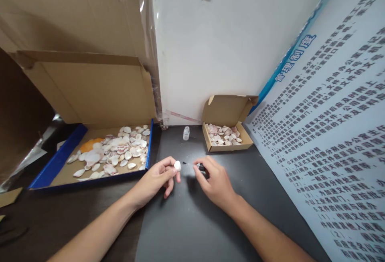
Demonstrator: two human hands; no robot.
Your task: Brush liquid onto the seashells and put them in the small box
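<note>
Between the thumb and fingers of my left hand (164, 174) is a small white seashell (177, 166), held above the dark table. My right hand (215, 178) is closed on a black brush cap (201, 167), partly hidden by the fingers. A small dark brush tip (184, 162) shows between the two hands, close to the shell; the stem joining it to the cap is hard to make out. Beyond the hands, a small clear bottle (186, 134) stands upright on the table.
On the left, an open cardboard box with blue sides (75, 140) holds many loose seashells (120, 150). A smaller open cardboard box (231, 148) with shells (224, 134) stands at the back right. A white wall panel (192, 61) rises behind, and a printed board (325, 134) borders the right.
</note>
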